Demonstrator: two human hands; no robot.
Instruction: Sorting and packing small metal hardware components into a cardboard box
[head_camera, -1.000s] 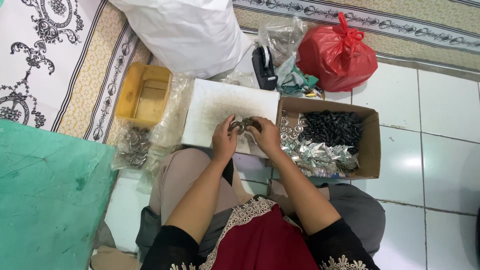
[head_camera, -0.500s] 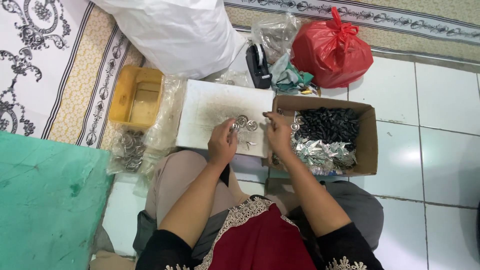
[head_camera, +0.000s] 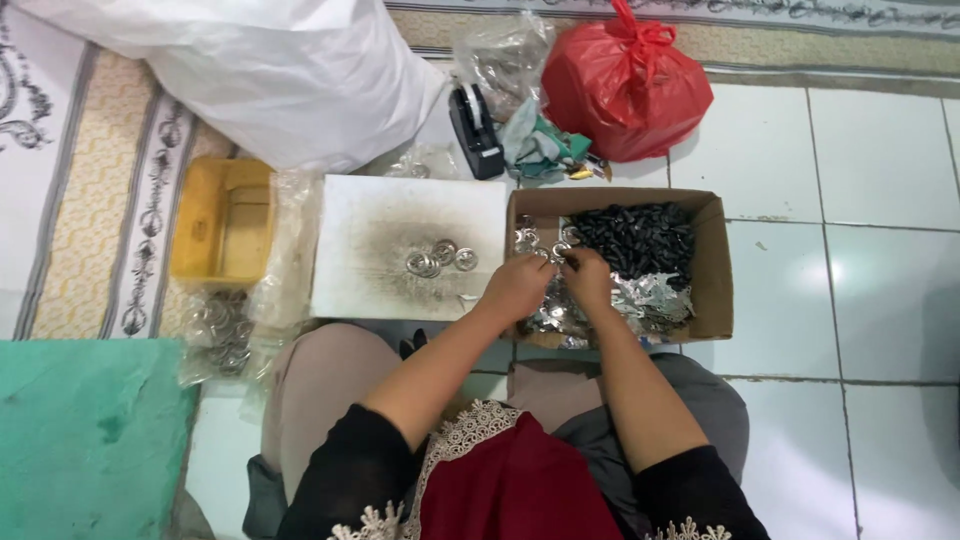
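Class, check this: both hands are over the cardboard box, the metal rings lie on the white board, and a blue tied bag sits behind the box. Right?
Not quite. The head view shows the tied bag is red, not blue. The left hand and right hand are over the cardboard box, and the metal rings lie on the white board.

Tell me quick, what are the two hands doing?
Left hand: fingers curled over shiny metal pieces at the cardboard box; grip cannot be told.
Right hand: fingers pinching a small silver ring.

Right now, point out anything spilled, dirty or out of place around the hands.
The white board has a dark sooty smudge across its middle, where a few metal rings lie loose. Both hands are in the cardboard box, over a jumble of silvery parts. Nothing looks spilled.
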